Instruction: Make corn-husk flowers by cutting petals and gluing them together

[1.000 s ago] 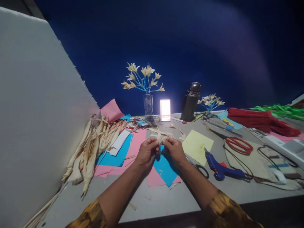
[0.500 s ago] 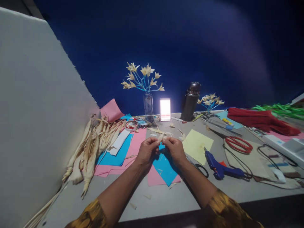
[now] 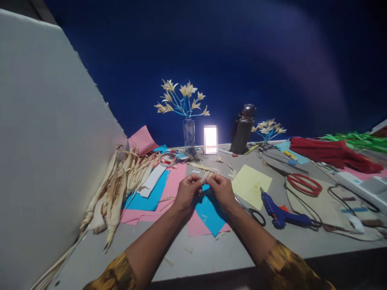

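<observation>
A small pale piece of corn husk (image 3: pixel 207 175) is pinched between my two hands over the middle of the table. My left hand (image 3: pixel 188 191) grips it with thumb and forefinger, and my right hand (image 3: pixel 222 190) does the same from the other side. The fingertips nearly meet, so part of the husk is hidden. Beneath the hands lies a blue sheet of paper (image 3: pixel 211 215) on top of pink paper (image 3: pixel 196 228). Black-handled scissors (image 3: pixel 256 216) lie by my right forearm, partly covered by it.
Dried corn husks (image 3: pixel 116 189) are heaped at left. A glass vase (image 3: pixel 189 137) with husk flowers, a bright screen (image 3: pixel 211 139) and a flask (image 3: pixel 242 129) stand behind. To the right lie a blue glue gun (image 3: pixel 282 213), red-handled scissors (image 3: pixel 304 184) and a yellow sheet (image 3: pixel 249 183).
The fingers have shifted slightly around the husk piece, and less of it shows between them. Both arms stay in nearly the same place.
</observation>
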Available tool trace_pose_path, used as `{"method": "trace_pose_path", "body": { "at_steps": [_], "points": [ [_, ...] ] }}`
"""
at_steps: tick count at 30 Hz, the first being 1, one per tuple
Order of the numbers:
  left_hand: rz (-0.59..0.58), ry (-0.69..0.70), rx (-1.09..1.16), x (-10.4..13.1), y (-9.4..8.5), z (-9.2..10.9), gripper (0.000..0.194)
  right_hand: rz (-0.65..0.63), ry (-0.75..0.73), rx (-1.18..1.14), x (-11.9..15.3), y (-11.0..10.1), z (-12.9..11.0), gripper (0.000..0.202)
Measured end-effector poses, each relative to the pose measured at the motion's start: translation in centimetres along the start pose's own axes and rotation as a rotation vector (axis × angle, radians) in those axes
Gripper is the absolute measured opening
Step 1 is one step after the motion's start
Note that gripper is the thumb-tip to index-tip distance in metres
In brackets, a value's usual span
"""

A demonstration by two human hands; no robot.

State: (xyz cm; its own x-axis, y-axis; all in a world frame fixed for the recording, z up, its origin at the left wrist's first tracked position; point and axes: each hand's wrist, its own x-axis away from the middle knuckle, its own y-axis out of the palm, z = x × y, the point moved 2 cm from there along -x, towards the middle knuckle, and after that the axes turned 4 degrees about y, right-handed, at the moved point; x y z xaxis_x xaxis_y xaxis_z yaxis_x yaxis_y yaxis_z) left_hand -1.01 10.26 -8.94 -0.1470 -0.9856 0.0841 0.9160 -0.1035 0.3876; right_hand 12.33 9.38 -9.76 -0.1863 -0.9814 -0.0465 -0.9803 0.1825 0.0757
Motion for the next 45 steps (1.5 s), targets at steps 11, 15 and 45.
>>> {"method": "trace_pose_path", "body": {
  "at_steps": [11,15,45],
  "points": [
    [0.017,0.008,-0.049,0.09,0.05,-0.06,0.032,-0.035,0.017,-0.049,0.09,0.15,-0.06,0.027],
    [-0.024,0.016,-0.054,0.03,0.11,0.01,0.033,-0.05,0.052,-0.076,0.21,0.16,-0.19,0.024],
    [-0.192,-0.026,0.015,-0.2,-0.05,-0.59,0.038,-0.17,0.287,-0.343,0.39,0.04,-0.2,0.033]
  ]
}}
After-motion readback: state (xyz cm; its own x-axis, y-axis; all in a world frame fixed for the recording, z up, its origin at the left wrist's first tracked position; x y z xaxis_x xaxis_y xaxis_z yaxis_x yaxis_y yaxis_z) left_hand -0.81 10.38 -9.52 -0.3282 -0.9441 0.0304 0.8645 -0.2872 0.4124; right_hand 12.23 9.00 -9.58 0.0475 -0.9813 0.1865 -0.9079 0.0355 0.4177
